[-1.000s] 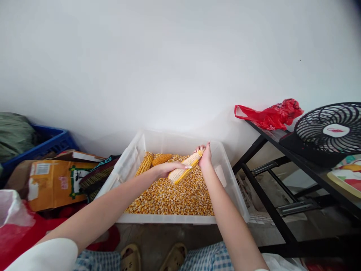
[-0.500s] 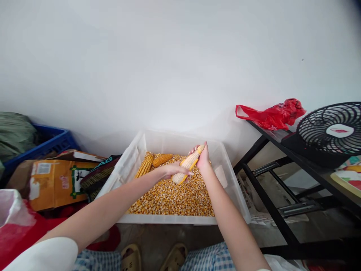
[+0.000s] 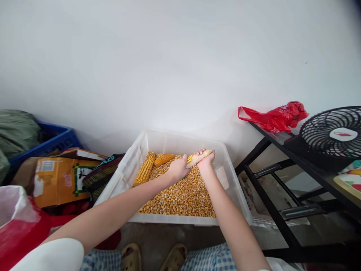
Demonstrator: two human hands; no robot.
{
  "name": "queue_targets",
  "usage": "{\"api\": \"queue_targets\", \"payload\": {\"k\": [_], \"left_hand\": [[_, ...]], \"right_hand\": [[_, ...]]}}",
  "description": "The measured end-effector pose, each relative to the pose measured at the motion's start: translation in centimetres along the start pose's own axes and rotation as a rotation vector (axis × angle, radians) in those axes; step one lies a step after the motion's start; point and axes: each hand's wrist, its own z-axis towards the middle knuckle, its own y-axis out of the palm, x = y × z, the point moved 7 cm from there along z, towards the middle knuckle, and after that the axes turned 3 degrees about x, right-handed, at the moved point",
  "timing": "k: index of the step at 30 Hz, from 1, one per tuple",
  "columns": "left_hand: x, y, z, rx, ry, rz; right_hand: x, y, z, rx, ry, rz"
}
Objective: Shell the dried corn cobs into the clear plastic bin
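A partly stripped corn cob [image 3: 192, 162] lies slantwise between my hands, pale where bare and yellow where kernels remain. My right hand [image 3: 206, 159] wraps its far end, with the tip poking out beyond the fingers. My left hand [image 3: 179, 168] is closed around the near end, its fingers mostly hidden behind the back of the hand. Loose corn kernels [image 3: 177, 199] cover the bottom of a translucent plastic bin [image 3: 183, 219] below. Two more ears lie on the kernels at the left: a long yellow ear of corn [image 3: 144, 169] and a shorter orange ear [image 3: 163, 159].
A black rack [image 3: 282, 145] on the right bears a red plastic bag [image 3: 278, 116] and a black fan [image 3: 335, 131]. At left are an orange cardboard box [image 3: 58, 182], a blue crate [image 3: 60, 139] and a red-and-white bag [image 3: 19, 226]. A white wall [image 3: 180, 67] rises behind the bin.
The cob has turned to a flatter slant. My left hand has gone from fingers stretched along the cob to a closed grip, and my right hand has wrapped over it.
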Motion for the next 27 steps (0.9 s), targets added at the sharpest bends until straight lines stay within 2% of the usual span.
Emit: {"api": "queue_targets", "payload": {"k": [4, 7, 9, 11, 13, 16, 21, 27], "left_hand": [[-0.1, -0.6, 0.3, 0.029, -0.017, -0.012], [-0.5, -0.6, 0.6, -0.025, -0.012, -0.318], [-0.1, 0.1, 0.6, -0.17, 0.016, -0.651], [0.6, 1.2, 0.0, -0.401, 0.015, -0.967], [1.2, 2.3, -0.8, -0.619, -0.029, -1.18], [1.3, 3.1, -1.5, -0.765, -0.086, -1.363], [1.2, 2.7, -1.4, -0.756, -0.095, -1.395], [2.2, 1.4, -0.9, -0.59, -0.033, -1.192]], "right_hand": [[0.1, -0.5, 0.4, 0.039, 0.016, 0.018], [0.4, -0.7, 0.8, 0.06, 0.072, -0.072], [0.3, -0.3, 0.8, 0.028, 0.094, -0.131], [0.3, 0.7, 0.4, -0.06, 0.118, -0.143], [0.5, 2.0, -0.5, -0.185, 0.157, -0.137], [0.7, 3.7, -2.1, -0.31, 0.206, -0.162], [0.5, 4.6, -3.4, -0.353, 0.187, -0.217], [-0.5, 3.1, -2.5, -0.222, 0.101, -0.178]]}}
